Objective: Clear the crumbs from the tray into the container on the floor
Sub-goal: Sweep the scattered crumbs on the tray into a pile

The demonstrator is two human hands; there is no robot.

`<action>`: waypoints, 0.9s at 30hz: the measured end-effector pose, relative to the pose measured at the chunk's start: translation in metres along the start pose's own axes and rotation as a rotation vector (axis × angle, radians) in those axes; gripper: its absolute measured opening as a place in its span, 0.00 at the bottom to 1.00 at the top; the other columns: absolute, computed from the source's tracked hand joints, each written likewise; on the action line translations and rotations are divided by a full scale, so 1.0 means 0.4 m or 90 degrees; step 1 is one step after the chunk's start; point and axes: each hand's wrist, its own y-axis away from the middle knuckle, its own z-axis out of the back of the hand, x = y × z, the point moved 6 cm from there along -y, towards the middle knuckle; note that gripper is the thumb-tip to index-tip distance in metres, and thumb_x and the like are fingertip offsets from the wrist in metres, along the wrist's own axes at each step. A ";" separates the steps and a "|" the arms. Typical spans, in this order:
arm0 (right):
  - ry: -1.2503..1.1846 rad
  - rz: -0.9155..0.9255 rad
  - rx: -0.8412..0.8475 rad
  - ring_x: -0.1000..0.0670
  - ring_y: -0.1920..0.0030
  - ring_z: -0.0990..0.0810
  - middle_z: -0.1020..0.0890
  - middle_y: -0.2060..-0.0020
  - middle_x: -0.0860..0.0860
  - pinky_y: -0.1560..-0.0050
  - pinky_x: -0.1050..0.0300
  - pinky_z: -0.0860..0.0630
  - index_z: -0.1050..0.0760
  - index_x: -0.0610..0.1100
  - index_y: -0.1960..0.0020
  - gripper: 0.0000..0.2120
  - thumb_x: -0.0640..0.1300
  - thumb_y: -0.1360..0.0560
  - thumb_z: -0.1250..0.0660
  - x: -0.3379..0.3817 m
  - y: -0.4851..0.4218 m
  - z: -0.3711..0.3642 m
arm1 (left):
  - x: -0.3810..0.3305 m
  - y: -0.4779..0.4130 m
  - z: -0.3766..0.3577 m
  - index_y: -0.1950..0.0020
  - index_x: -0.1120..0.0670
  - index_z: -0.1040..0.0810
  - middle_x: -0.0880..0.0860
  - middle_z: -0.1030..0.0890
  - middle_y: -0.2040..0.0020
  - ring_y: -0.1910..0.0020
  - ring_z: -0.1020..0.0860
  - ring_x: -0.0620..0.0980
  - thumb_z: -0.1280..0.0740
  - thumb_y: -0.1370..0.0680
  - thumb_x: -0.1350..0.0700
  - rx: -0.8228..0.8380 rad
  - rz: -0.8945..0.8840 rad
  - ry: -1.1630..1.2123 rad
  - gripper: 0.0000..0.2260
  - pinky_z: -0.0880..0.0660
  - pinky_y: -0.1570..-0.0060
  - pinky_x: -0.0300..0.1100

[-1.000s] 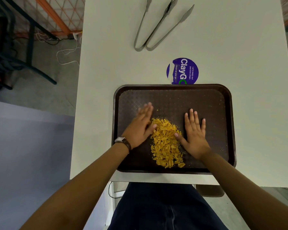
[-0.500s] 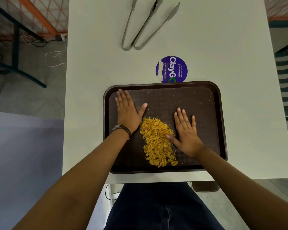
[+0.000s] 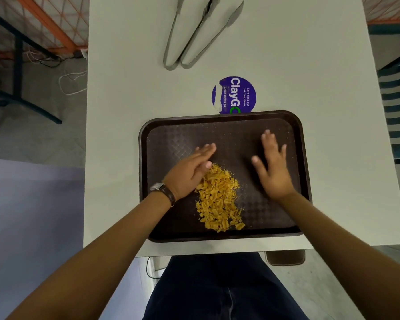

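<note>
A dark brown tray [image 3: 224, 116] lies at the near edge of the white table. A heap of yellow-orange crumbs [image 3: 218, 199] sits in its near middle, with fine specks scattered around. My left hand [image 3: 189, 172], wearing a wristwatch, lies flat with fingers together, its edge touching the heap's left top side. My right hand [image 3: 273, 167] is open with fingers spread, to the right of the heap and apart from it. A brown container [image 3: 285, 257] shows on the floor under the table's near right edge, mostly hidden.
Two metal tongs [image 3: 194, 35] lie at the far end of the white table [image 3: 125, 88]. A round purple sticker [image 3: 234, 94] sits just beyond the tray. A chair [image 3: 397, 100] stands at the right; cables and a table leg are on the floor at the left.
My left hand has swept right and inward against the crumb heap. My right hand has moved away from the heap, toward the tray's far right.
</note>
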 end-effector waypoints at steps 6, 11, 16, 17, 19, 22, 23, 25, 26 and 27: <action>0.079 0.007 0.017 0.47 0.23 0.52 0.46 0.24 0.43 0.26 0.48 0.63 0.49 0.40 0.24 0.36 0.62 0.24 0.51 0.015 -0.112 -0.032 | 0.120 0.075 0.089 0.25 0.54 0.48 0.47 0.49 0.25 0.25 0.53 0.44 0.50 0.22 0.45 -0.224 0.157 0.006 0.27 0.58 0.26 0.41; 0.047 0.158 0.122 0.49 0.23 0.49 0.42 0.24 0.45 0.25 0.48 0.63 0.45 0.42 0.24 0.34 0.60 0.23 0.48 0.111 -0.119 -0.131 | 0.177 0.086 0.118 0.24 0.54 0.54 0.52 0.55 0.23 0.25 0.59 0.44 0.52 0.22 0.44 -0.234 0.229 -0.013 0.29 0.62 0.27 0.41; 0.031 0.249 0.253 0.51 0.24 0.49 0.41 0.25 0.46 0.24 0.46 0.62 0.42 0.41 0.25 0.34 0.61 0.23 0.49 0.166 -0.093 -0.184 | 0.171 0.042 0.111 0.24 0.56 0.55 0.54 0.57 0.23 0.27 0.62 0.43 0.52 0.23 0.43 -0.171 0.208 -0.049 0.31 0.64 0.28 0.42; 0.002 0.267 0.293 0.51 0.24 0.47 0.39 0.26 0.45 0.24 0.48 0.61 0.41 0.41 0.26 0.33 0.60 0.23 0.49 0.169 -0.076 -0.195 | 0.167 0.032 0.102 0.24 0.56 0.56 0.55 0.57 0.23 0.27 0.63 0.43 0.52 0.23 0.42 -0.154 0.204 -0.066 0.32 0.65 0.28 0.42; -0.082 0.245 0.331 0.51 0.26 0.40 0.33 0.29 0.45 0.23 0.50 0.54 0.36 0.40 0.28 0.31 0.60 0.22 0.49 0.168 -0.048 -0.195 | 0.159 0.015 0.079 0.25 0.57 0.56 0.56 0.57 0.23 0.27 0.63 0.45 0.52 0.24 0.41 -0.123 0.197 -0.107 0.33 0.66 0.29 0.43; -0.151 0.146 0.236 0.51 0.28 0.37 0.29 0.32 0.47 0.24 0.53 0.45 0.33 0.41 0.29 0.31 0.62 0.22 0.51 0.136 -0.040 -0.146 | 0.133 -0.007 0.024 0.24 0.56 0.57 0.55 0.58 0.23 0.26 0.63 0.47 0.54 0.24 0.37 -0.061 0.138 -0.170 0.35 0.67 0.29 0.44; -0.143 0.134 0.168 0.50 0.28 0.36 0.30 0.31 0.47 0.25 0.53 0.45 0.33 0.41 0.30 0.30 0.61 0.21 0.51 0.123 -0.041 -0.117 | 0.116 -0.012 0.002 0.24 0.55 0.57 0.54 0.59 0.23 0.26 0.63 0.47 0.55 0.24 0.36 -0.028 0.102 -0.175 0.35 0.68 0.29 0.42; -0.102 0.106 0.037 0.48 0.27 0.38 0.32 0.30 0.47 0.24 0.50 0.48 0.33 0.40 0.30 0.26 0.55 0.20 0.49 0.079 -0.036 -0.054 | 0.065 -0.011 -0.037 0.25 0.55 0.56 0.49 0.58 0.25 0.27 0.62 0.43 0.56 0.25 0.34 0.035 0.027 -0.140 0.36 0.69 0.31 0.34; -0.076 0.078 -0.006 0.48 0.25 0.41 0.34 0.29 0.46 0.24 0.49 0.51 0.34 0.41 0.29 0.25 0.54 0.21 0.49 0.051 -0.028 -0.027 | 0.043 -0.005 -0.048 0.25 0.55 0.54 0.48 0.56 0.26 0.28 0.61 0.40 0.56 0.25 0.35 0.059 0.004 -0.102 0.35 0.68 0.32 0.30; -0.049 0.041 -0.033 0.48 0.24 0.44 0.36 0.27 0.46 0.24 0.48 0.54 0.35 0.41 0.28 0.26 0.54 0.21 0.49 0.015 -0.016 -0.009 | 0.026 0.004 -0.053 0.25 0.54 0.53 0.46 0.54 0.26 0.29 0.59 0.37 0.55 0.25 0.36 0.070 -0.002 -0.056 0.35 0.65 0.32 0.27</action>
